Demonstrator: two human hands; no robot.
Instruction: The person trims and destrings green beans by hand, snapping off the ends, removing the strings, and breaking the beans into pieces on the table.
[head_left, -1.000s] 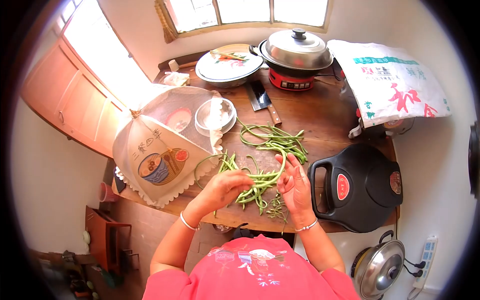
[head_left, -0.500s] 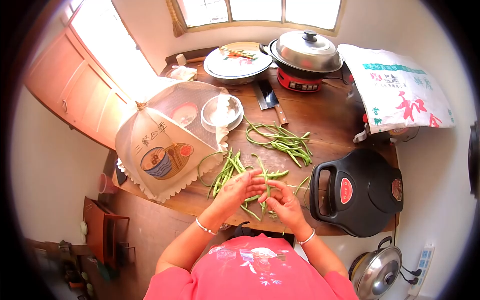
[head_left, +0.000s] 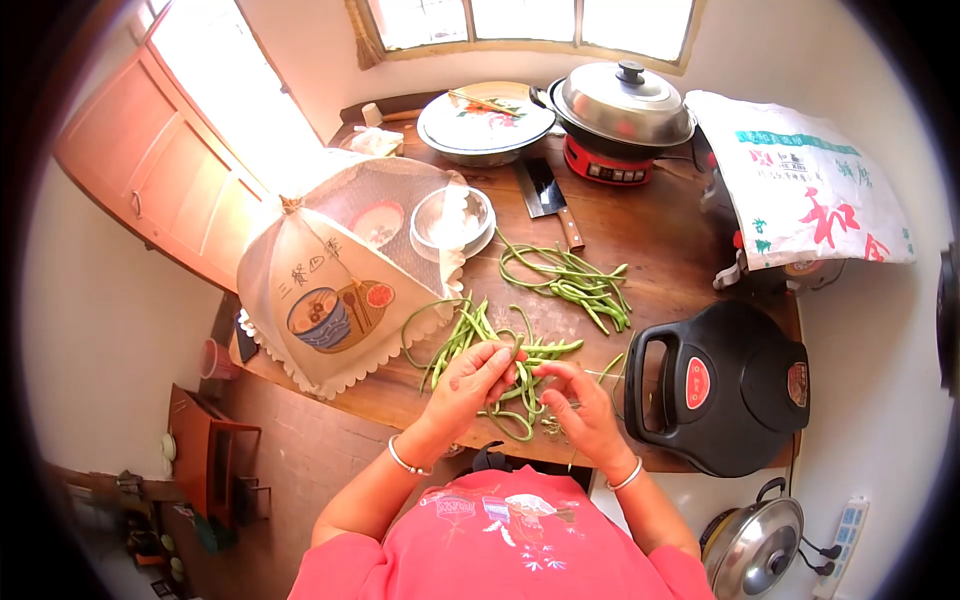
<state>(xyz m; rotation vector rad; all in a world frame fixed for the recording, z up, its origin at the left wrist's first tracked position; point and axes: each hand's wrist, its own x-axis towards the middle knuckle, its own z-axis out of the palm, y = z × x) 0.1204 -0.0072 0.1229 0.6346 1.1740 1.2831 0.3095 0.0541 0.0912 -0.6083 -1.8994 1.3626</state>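
Note:
My left hand (head_left: 474, 380) is closed on a long green bean (head_left: 518, 345), which pokes up past the fingertips. Close by on the right, my right hand (head_left: 582, 410) has its thumb and fingers apart, with nothing visible between them. Under and around both hands lies a loose pile of long green beans (head_left: 465, 332). Small trimmed bits of bean (head_left: 550, 425) are scattered near the table's front edge. Farther back is a second bundle of long beans (head_left: 592, 295), lying side by side.
A mesh food cover (head_left: 300, 250) stands left, with bowls under it. A cleaver (head_left: 545, 190) lies behind the beans. A lidded electric pan (head_left: 625, 105) and a covered basin (head_left: 480, 125) are at the back. A black electric griddle (head_left: 735, 385) sits right, below a white printed sack (head_left: 815, 180).
My hands have moved apart. My left hand has closed around the bean, while my right hand has come off it and shifted slightly right. The view has tilted a little.

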